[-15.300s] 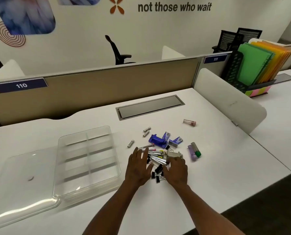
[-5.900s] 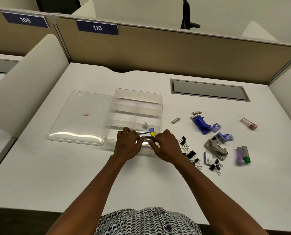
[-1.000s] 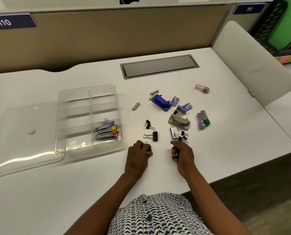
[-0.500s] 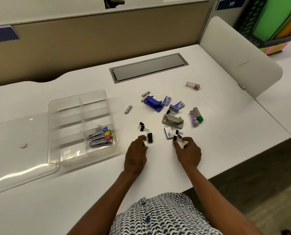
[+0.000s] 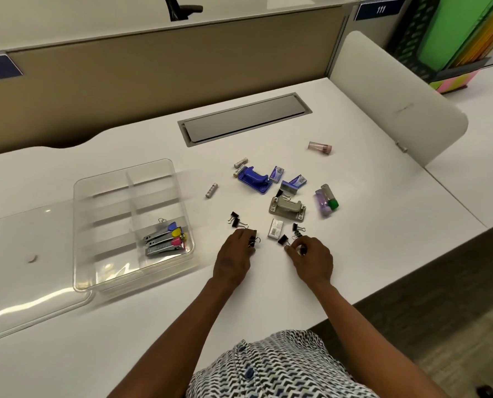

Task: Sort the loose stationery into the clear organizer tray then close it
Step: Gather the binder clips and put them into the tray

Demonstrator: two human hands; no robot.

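Lid point(image 5: 24, 268) lies flat on the surface at far left, tucked against and partly under the clear organizer tray point(image 5: 101, 284), which is open. Only one compartment filled: nail clippers point(image 5: 165, 239) w/ blue, yellow, pink tabs, near-right cell; other cells look empty. Right of tray, left hand point(image 5: 233, 258) is down on the surface, grip closed on a black binder clip point(image 5: 252, 241) at the fingertips. Another clip pair point(image 5: 235, 220) sits loose just beyond it, untouched. Right hand point(image 5: 311, 259) pinches a second clip point(image 5: 283, 240) by its wire handle; can't tell if more are in the palm. Two small clips point(image 5: 297, 229) and a staple box point(image 5: 275, 228) lie just beyond that hand. Further back: grey punch point(image 5: 287, 209), blue punch point(image 5: 254, 178), more staple boxes, three small white tubes, purple/green pieces, pink-capped tube point(image 5: 320, 147) well apart at far right. Step in hand, imo: gather all binder clips, drop in one free cell. Tips: pinch clip bodies, not the wire loops, since loops swing and snag each other; sweep strays together first, one trip per hand; release low inside the cell so nothing bounces over a divider. Keep contents below rim or lid won't seat later.
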